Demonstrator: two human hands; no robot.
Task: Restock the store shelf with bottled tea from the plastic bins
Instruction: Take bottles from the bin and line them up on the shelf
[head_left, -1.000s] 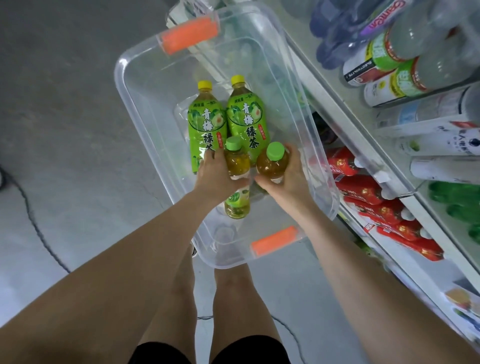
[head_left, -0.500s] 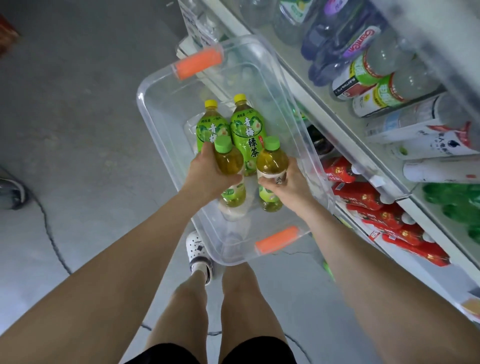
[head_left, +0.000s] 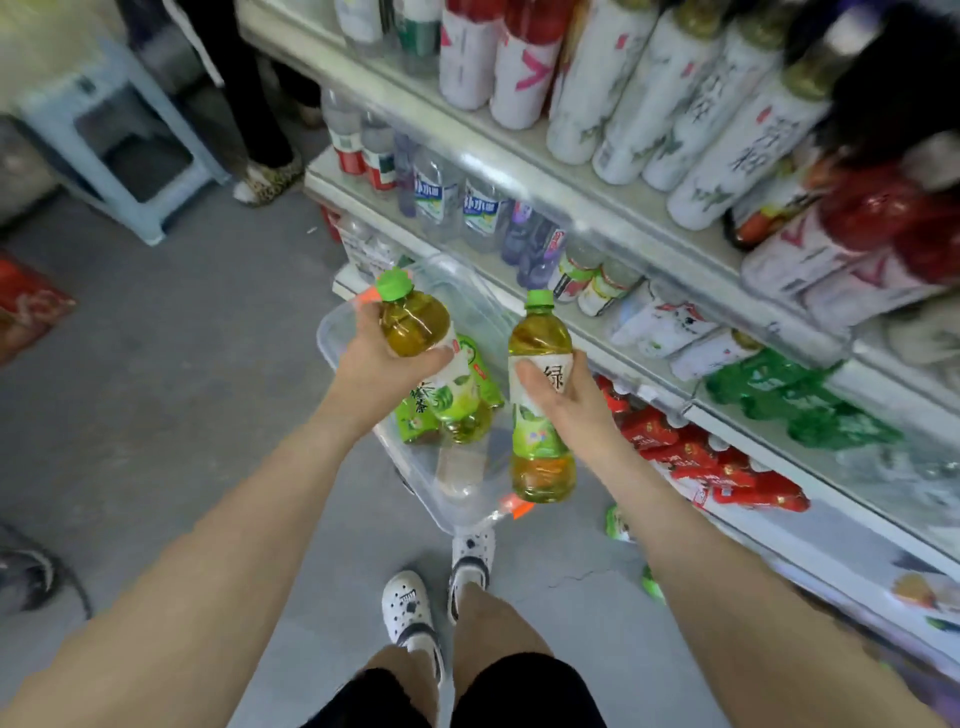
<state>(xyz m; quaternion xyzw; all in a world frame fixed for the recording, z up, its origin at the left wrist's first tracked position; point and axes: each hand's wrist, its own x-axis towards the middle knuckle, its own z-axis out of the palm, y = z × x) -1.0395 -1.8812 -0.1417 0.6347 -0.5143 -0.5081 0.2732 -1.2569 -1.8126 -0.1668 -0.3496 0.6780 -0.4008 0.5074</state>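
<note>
Now that both tea bottles are out of the bin, we are gripping one in each hand — left hand, right hand — and swinging toward the shelf at two o'clock.

The light is soft, even and rather bright with weak shadows on the floor, while motion blur smears the shelf bottles and wide-angle distortion bends the picture edges.

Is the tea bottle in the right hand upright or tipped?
Roughly upright: the right hand holds the tea bottle with its green cap on top.
</note>
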